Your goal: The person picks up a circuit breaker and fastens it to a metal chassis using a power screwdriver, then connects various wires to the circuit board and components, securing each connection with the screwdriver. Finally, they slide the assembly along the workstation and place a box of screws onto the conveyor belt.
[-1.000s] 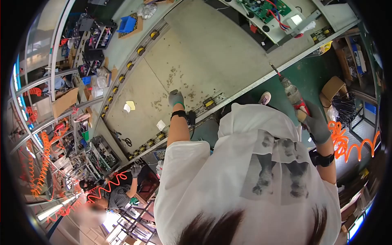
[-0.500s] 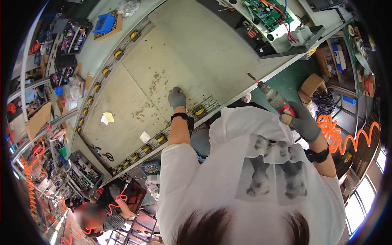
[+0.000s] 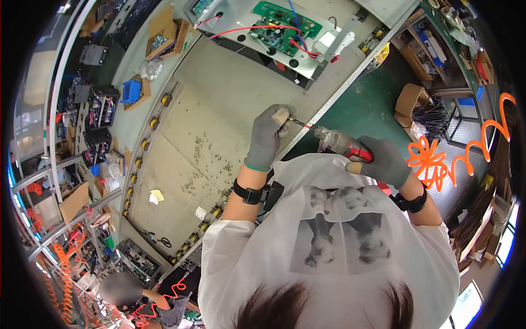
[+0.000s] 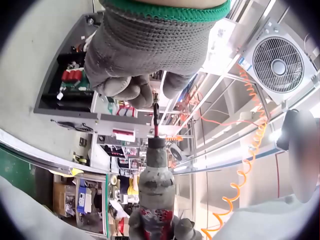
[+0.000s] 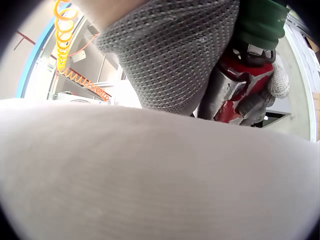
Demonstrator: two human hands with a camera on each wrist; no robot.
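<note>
My gloved right hand (image 3: 388, 162) grips a worn grey and red power screwdriver (image 3: 341, 143) in front of my body, its long bit (image 3: 299, 122) pointing left toward the other hand. The gloved left hand (image 3: 266, 137) meets the bit's end, its fingers curled in. Close up in the left wrist view, a tiny brass-coloured screw (image 4: 155, 96) shows at the bit's tip between thumb and fingers. A green fitting (image 5: 261, 25) caps the tool's back end in the right wrist view. Many small screws (image 3: 213, 167) lie scattered over the workbench (image 3: 241, 82).
A metal chassis with a green circuit board (image 3: 285, 30) and loose red and blue wires stands at the bench's far end. Roller rails (image 3: 155, 124) edge the bench. An orange coiled hose (image 3: 430, 164) hangs at my right. Another person (image 3: 170, 312) is at lower left.
My left hand has risen from the scattered screws and come across to the bit's tip. The screwdriver has swung left and toward it. My view has turned, bringing the chassis nearer the centre.
</note>
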